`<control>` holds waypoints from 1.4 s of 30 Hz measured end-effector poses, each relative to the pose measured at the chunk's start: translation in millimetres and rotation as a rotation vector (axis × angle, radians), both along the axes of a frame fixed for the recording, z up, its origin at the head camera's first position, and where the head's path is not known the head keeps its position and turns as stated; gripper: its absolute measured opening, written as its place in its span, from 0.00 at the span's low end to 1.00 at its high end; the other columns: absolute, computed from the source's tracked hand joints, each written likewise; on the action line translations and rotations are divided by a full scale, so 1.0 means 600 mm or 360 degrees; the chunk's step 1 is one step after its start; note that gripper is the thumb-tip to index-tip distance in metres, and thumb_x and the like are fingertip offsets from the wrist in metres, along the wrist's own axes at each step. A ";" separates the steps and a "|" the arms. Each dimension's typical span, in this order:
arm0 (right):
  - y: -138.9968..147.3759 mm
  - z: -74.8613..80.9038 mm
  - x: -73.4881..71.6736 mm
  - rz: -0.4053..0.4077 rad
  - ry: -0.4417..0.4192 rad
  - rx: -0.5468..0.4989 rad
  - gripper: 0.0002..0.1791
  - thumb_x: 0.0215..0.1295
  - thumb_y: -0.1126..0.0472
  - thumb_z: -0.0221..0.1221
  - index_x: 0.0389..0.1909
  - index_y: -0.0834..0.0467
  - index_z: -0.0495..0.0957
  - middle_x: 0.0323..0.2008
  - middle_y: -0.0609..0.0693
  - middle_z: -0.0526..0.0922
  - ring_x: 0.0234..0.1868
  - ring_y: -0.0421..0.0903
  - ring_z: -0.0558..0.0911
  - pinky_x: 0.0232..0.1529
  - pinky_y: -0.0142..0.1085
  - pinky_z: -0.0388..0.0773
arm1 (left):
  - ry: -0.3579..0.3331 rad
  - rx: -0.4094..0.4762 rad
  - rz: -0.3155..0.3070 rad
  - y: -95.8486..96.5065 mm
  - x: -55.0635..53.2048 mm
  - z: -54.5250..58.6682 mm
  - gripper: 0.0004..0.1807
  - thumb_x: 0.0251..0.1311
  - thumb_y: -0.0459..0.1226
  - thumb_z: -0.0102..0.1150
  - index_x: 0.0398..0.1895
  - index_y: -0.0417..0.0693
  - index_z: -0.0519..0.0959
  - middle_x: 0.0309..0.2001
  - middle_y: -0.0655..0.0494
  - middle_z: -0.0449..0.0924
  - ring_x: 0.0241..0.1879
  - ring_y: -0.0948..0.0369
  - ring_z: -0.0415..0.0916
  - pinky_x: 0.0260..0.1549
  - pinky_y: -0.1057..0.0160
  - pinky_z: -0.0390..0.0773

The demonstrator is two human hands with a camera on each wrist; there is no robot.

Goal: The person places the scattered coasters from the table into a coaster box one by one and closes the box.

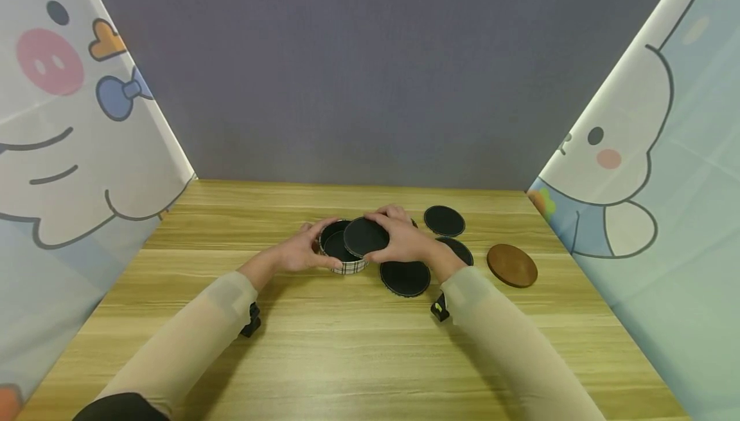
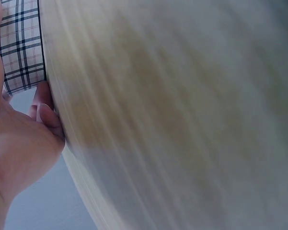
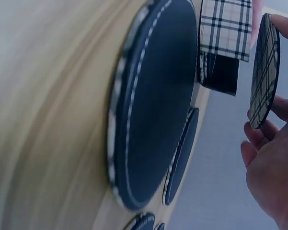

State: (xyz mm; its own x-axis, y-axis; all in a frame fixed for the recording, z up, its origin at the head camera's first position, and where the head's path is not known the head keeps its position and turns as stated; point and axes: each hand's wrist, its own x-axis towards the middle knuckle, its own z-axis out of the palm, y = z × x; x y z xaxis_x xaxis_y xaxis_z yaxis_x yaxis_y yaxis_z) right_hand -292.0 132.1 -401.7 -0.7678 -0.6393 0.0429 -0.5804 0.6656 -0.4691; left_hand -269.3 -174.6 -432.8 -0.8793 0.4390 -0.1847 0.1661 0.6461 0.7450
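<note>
A round coaster holder with plaid sides (image 1: 350, 268) and a dark inside stands on the table. My left hand (image 1: 300, 251) curves round its left side, thumb along the front wall; the plaid wall (image 2: 23, 48) shows between thumb and fingers in the left wrist view. My right hand (image 1: 403, 241) pinches a round black coaster (image 1: 365, 237) by its edge. That coaster is raised over the holder's right part, tilted, and its plaid underside (image 3: 262, 72) shows in the right wrist view. A cutout in the holder's wall (image 3: 227, 28) faces the right hand.
Black stitched coasters lie right of the holder: a near one (image 1: 406, 279), one partly behind the right wrist (image 1: 458, 251) and a far one (image 1: 444, 220). A brown wooden disc (image 1: 512, 265) lies farther right. A grey panel (image 1: 370, 74) stands behind the table.
</note>
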 end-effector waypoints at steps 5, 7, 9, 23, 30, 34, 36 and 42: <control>-0.019 -0.007 -0.004 0.0003 -0.0030 0.0030 0.54 0.63 0.35 0.72 0.86 0.52 0.64 0.79 0.56 0.63 0.79 0.60 0.60 0.76 0.63 0.57 | -0.0009 0.0005 -0.0017 -0.001 0.000 0.000 0.64 0.60 0.64 0.79 0.91 0.69 0.46 0.71 0.38 0.57 0.57 0.48 0.70 0.57 0.46 0.75; -0.026 -0.010 -0.005 -0.0002 -0.0039 0.0043 0.54 0.63 0.35 0.71 0.86 0.51 0.64 0.80 0.56 0.62 0.79 0.60 0.60 0.76 0.63 0.59 | -0.0011 0.0008 -0.0025 0.000 -0.001 0.000 0.64 0.60 0.64 0.78 0.91 0.69 0.47 0.70 0.38 0.57 0.57 0.48 0.70 0.56 0.47 0.75; -0.032 -0.011 -0.006 -0.0009 -0.0052 0.0046 0.54 0.63 0.34 0.71 0.86 0.50 0.63 0.81 0.55 0.62 0.79 0.60 0.60 0.75 0.63 0.60 | -0.0012 0.0011 -0.0029 0.000 -0.002 -0.001 0.64 0.60 0.63 0.78 0.91 0.69 0.47 0.70 0.39 0.57 0.57 0.48 0.69 0.56 0.48 0.75; -0.060 -0.017 -0.008 0.0022 -0.0082 0.0087 0.53 0.66 0.34 0.72 0.87 0.48 0.62 0.82 0.54 0.62 0.81 0.58 0.60 0.77 0.61 0.60 | -0.0040 0.0071 -0.0062 -0.001 -0.004 -0.005 0.63 0.62 0.62 0.78 0.91 0.70 0.47 0.72 0.38 0.54 0.57 0.48 0.69 0.56 0.49 0.75; -0.061 -0.015 -0.008 0.0054 -0.0100 0.0092 0.52 0.68 0.34 0.72 0.87 0.48 0.62 0.84 0.54 0.60 0.84 0.59 0.58 0.81 0.63 0.54 | -0.0033 0.0046 -0.0059 -0.002 -0.005 -0.004 0.64 0.62 0.62 0.78 0.91 0.69 0.45 0.74 0.37 0.54 0.58 0.48 0.71 0.57 0.49 0.76; -0.058 -0.017 -0.009 0.0055 -0.0125 0.0078 0.53 0.68 0.34 0.72 0.87 0.48 0.62 0.85 0.53 0.60 0.86 0.59 0.56 0.83 0.65 0.51 | -0.0026 0.0034 -0.0056 -0.002 -0.004 -0.004 0.64 0.61 0.62 0.78 0.92 0.68 0.45 0.74 0.37 0.54 0.59 0.48 0.71 0.57 0.48 0.77; -0.057 -0.018 -0.010 0.0059 -0.0133 0.0071 0.53 0.68 0.34 0.72 0.87 0.48 0.62 0.85 0.53 0.60 0.86 0.59 0.55 0.83 0.66 0.50 | -0.0023 0.0033 -0.0051 -0.002 -0.004 -0.004 0.64 0.61 0.62 0.79 0.92 0.68 0.45 0.74 0.37 0.55 0.59 0.47 0.71 0.57 0.48 0.77; -0.056 -0.020 -0.011 0.0068 -0.0155 0.0080 0.53 0.69 0.33 0.72 0.88 0.47 0.60 0.86 0.51 0.59 0.87 0.58 0.53 0.83 0.65 0.51 | -0.0026 0.0047 -0.0047 0.000 -0.004 -0.004 0.63 0.62 0.61 0.79 0.91 0.70 0.46 0.73 0.38 0.55 0.60 0.47 0.72 0.57 0.49 0.78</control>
State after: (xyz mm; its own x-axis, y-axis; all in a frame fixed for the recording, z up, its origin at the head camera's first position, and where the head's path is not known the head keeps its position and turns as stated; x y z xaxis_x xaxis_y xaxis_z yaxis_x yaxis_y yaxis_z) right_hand -298.7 98.7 -413.7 -0.7387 -0.6710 -0.0633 -0.5622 0.6652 -0.4913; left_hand -271.9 -174.6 -435.0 -0.8627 0.4704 -0.1855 0.1724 0.6185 0.7666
